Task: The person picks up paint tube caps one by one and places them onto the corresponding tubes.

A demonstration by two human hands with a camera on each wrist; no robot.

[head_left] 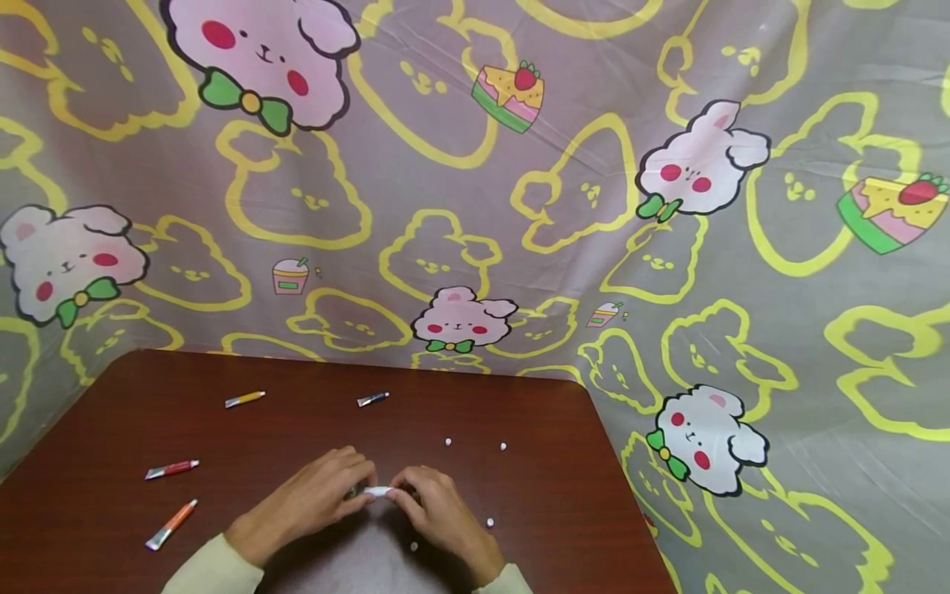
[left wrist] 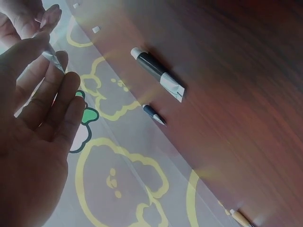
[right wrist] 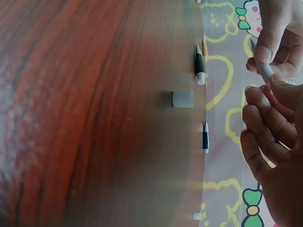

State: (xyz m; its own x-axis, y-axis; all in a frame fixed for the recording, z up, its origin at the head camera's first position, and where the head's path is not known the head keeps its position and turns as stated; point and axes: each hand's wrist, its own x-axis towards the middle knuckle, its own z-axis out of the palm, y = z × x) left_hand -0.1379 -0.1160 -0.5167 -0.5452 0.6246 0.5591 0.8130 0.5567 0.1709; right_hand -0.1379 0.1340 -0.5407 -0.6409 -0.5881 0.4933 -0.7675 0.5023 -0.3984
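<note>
Both hands meet over the near part of the table around a small white paint tube (head_left: 378, 492). The left hand (head_left: 308, 499) pinches the tube between thumb and fingers near its flat silver end (left wrist: 56, 60), which shows in the left wrist view. At the tube's other, white end, the right hand (head_left: 445, 511) pinches with thumb and index finger; in the right wrist view its other fingers (right wrist: 272, 125) are loosely bent. A dark paint tube (left wrist: 151, 65) lies on the table close by, mostly hidden behind the left hand in the head view.
Yellow (head_left: 245, 399), dark blue (head_left: 373, 399), red (head_left: 172, 470) and orange (head_left: 172, 525) paint tubes lie on the brown table (head_left: 312, 429). Small white caps, one near the right hand (head_left: 490, 522), are scattered. A patterned cloth (head_left: 445, 206) hangs behind the table and along its right side.
</note>
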